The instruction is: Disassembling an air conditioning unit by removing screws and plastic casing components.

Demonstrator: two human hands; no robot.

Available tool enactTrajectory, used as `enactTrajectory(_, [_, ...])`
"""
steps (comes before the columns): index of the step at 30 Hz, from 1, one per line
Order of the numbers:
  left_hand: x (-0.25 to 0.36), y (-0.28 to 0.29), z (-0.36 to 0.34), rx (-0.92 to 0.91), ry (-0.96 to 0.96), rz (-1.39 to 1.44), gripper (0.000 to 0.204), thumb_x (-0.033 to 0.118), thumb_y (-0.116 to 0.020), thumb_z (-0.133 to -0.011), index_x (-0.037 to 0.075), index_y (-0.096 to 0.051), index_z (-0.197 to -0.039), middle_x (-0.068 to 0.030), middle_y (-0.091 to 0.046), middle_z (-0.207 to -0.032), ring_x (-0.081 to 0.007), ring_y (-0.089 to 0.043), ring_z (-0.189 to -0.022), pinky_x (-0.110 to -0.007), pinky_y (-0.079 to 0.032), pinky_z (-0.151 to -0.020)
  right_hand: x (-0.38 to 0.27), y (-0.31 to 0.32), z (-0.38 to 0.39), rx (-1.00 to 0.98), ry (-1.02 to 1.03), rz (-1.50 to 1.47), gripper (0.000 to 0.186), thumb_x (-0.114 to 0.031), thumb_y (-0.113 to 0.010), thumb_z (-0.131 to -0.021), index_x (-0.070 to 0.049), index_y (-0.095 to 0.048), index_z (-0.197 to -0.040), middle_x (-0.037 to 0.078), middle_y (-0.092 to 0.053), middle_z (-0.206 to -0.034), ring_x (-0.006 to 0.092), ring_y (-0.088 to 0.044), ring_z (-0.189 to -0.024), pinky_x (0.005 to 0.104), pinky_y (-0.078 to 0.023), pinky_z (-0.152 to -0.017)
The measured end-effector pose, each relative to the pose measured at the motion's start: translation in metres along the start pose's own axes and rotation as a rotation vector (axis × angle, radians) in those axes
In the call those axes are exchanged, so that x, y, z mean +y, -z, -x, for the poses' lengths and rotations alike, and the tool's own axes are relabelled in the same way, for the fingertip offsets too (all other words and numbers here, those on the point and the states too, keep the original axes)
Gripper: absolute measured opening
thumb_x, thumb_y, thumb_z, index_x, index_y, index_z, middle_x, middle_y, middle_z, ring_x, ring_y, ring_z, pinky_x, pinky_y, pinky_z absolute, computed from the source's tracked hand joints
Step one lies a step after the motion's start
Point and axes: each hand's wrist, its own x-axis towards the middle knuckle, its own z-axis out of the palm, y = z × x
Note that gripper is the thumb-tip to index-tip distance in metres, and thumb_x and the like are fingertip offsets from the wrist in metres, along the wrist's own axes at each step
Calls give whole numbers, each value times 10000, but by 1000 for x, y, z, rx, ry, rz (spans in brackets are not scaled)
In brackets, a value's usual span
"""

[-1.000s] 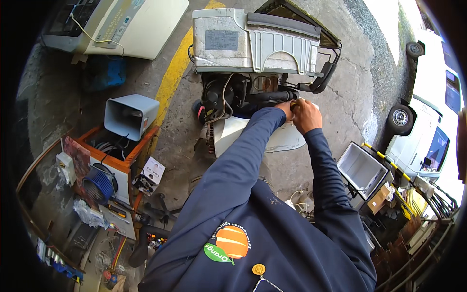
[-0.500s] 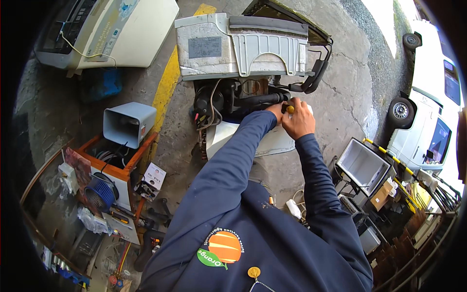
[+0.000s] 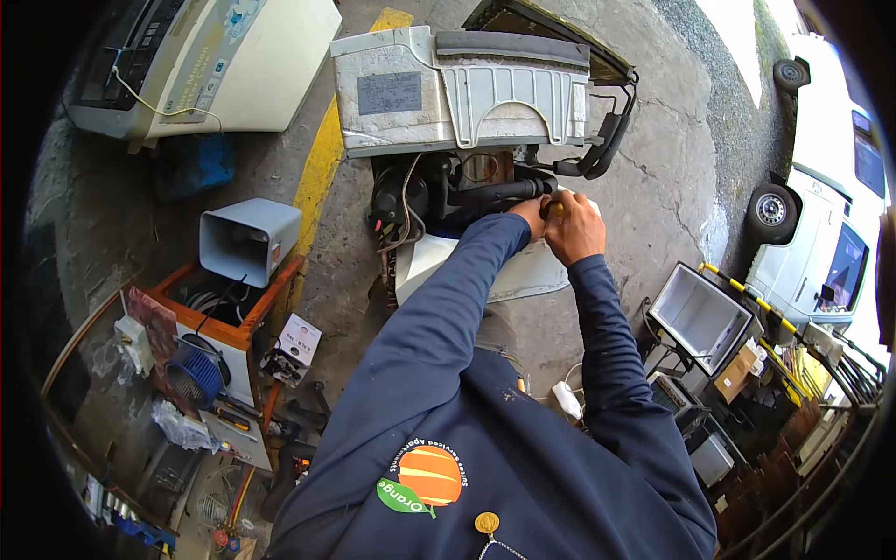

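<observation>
My right hand is closed around a small rounded yellow handle, whose lower part is hidden in the fingers. Pressed close beside it is my left hand, its fingers bent and partly hidden. What the left hand grips cannot be made out. Both hands are at the right end of a black foam-covered pipe, on an opened air-conditioner unit. Left of the pipe sits a round black motor or compressor with loose wires. A pale metal panel lies below my hands.
Beyond my hands stands a grey-white moulded housing with black pipes at its right. A washing machine is at far left, a grey square duct below it. On the right are an open white box and a parked van.
My right hand has turned slightly around the yellow handle, so its round end shows less. The left hand stays in almost the same place.
</observation>
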Motion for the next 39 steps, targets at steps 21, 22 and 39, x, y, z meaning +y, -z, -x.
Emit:
enactTrajectory(21, [-7, -4, -5, -29, 46, 4, 556, 218, -665, -896, 60, -525, -1410, -152, -668, -1306, -290, -656, -1123, -334, -492, -1009, 2, -15, -2, -59, -132, 102, 258, -237, -615, -816, -80, -633, -1020, 165, -665, -858, 388, -648, -748, 446, -533, -665])
enactTrajectory(22, [-8, -3, -6, -33, 49, 2, 559, 219, -666, -896, 59, -523, -1411, -152, -668, -1307, -290, -656, -1124, -334, -491, -1010, 0, -15, -1, -61, -135, 100, 258, -237, -615, -816, -80, -633, -1020, 165, -665, -858, 388, -648, -748, 446, -533, -665])
enactTrajectory(39, [8, 3, 22, -22, 204, -170, 575, 395, -540, -953, 135, -476, -1462, -181, -637, -1351, -398, -630, -1190, -442, -484, -1034, -5, -16, 10, 24, -115, 9, 282, -142, -667, -785, -40, -646, -1047, 163, -659, -1010, 381, -647, -765, 429, -541, -679])
